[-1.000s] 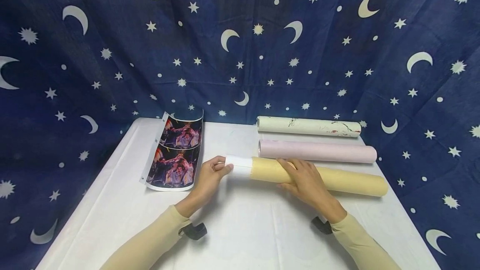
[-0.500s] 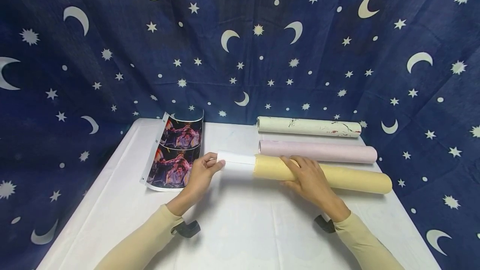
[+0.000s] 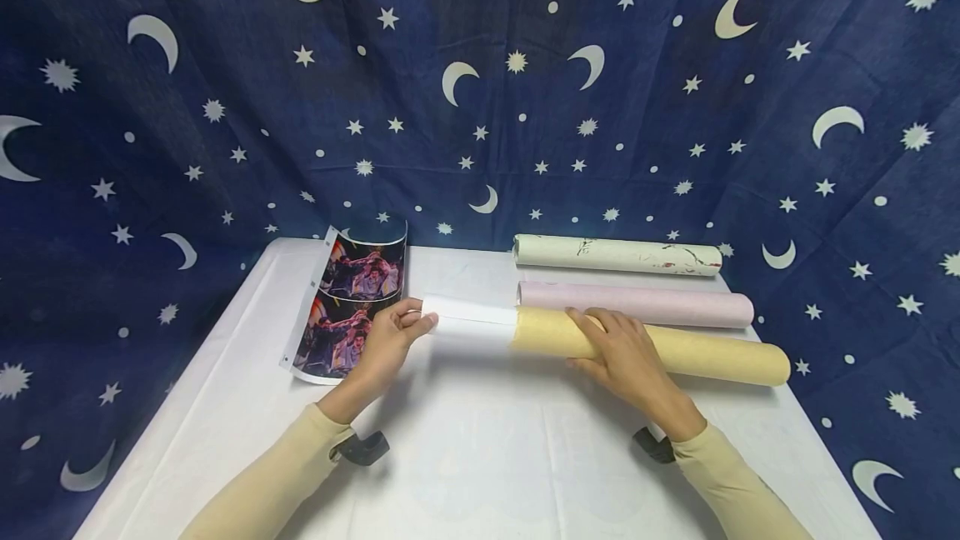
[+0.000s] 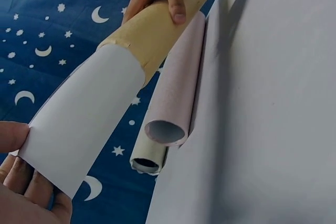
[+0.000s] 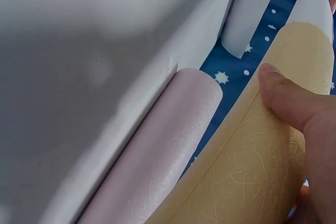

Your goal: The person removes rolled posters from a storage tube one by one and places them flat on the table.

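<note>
My right hand (image 3: 618,352) grips a yellow paper-covered tube (image 3: 712,354) around its middle, thumb on the near side. A rolled white sheet of paper (image 3: 472,321) sticks out of the tube's left end. Its outer end is pinched between the thumb and fingers of my left hand (image 3: 386,344). In the left wrist view the white roll (image 4: 86,108) widens toward my fingers, and its far end sits inside the yellow tube (image 4: 152,30). The right wrist view shows my thumb lying along the yellow tube (image 5: 247,156). How far the paper reaches inside is hidden.
Behind the yellow tube lie a pink tube (image 3: 637,304) and a cream tube with a branch pattern (image 3: 618,255). A curled printed poster (image 3: 348,298) lies at the left, partly behind my left hand. A dark blue star-and-moon cloth (image 3: 480,90) hangs behind the white table (image 3: 480,457).
My left hand has moved left with the white paper, so more of it shows outside the tube. The yellow tube and my right hand have shifted slightly right.
</note>
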`<action>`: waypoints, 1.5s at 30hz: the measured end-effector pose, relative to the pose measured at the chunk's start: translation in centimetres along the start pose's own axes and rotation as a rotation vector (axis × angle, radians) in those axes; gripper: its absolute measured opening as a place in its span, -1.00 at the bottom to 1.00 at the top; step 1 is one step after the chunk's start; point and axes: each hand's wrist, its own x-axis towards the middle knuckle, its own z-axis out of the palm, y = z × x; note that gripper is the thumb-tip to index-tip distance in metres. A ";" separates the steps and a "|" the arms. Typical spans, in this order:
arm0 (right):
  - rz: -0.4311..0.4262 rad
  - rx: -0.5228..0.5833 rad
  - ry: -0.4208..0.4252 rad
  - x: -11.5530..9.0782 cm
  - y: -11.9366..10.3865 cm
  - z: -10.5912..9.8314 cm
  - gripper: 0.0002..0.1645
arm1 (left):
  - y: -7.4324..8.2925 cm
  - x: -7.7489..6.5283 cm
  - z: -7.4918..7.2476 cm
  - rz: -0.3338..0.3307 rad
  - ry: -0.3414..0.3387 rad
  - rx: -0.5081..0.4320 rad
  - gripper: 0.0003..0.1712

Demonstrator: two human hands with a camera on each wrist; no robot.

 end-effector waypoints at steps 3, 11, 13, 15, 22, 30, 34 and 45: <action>0.005 0.003 0.000 0.0 0.1 -0.1 -0.04 | 0.1 0.1 -0.4 0.003 -0.002 -0.013 -0.73; 0.009 0.001 -0.001 -0.1 0.5 -0.1 -0.04 | 0.3 0.2 -1.6 0.007 0.002 -0.005 -0.71; 0.011 -0.002 0.002 -0.2 0.6 -0.1 -0.04 | 0.3 0.2 -1.9 0.001 0.006 0.004 -0.71; 0.011 -0.003 0.006 -0.2 0.7 -0.2 -0.04 | 0.4 0.2 -2.2 0.001 -0.003 0.001 -0.70; 0.006 -0.003 0.011 -0.3 0.8 -0.4 -0.03 | 0.3 0.1 -3.3 0.031 -0.022 -0.029 -0.63; 0.009 -0.006 0.024 -0.3 1.1 -0.6 -0.03 | 0.5 0.1 -4.4 0.057 -0.034 -0.067 -0.63; 0.018 -0.002 0.025 -0.5 1.4 -0.6 -0.04 | 0.5 0.2 -5.1 0.064 -0.016 -0.028 -0.66; 0.018 0.006 0.037 -0.8 1.8 -0.7 -0.03 | 0.3 0.0 -6.9 0.075 -0.009 -0.021 -0.67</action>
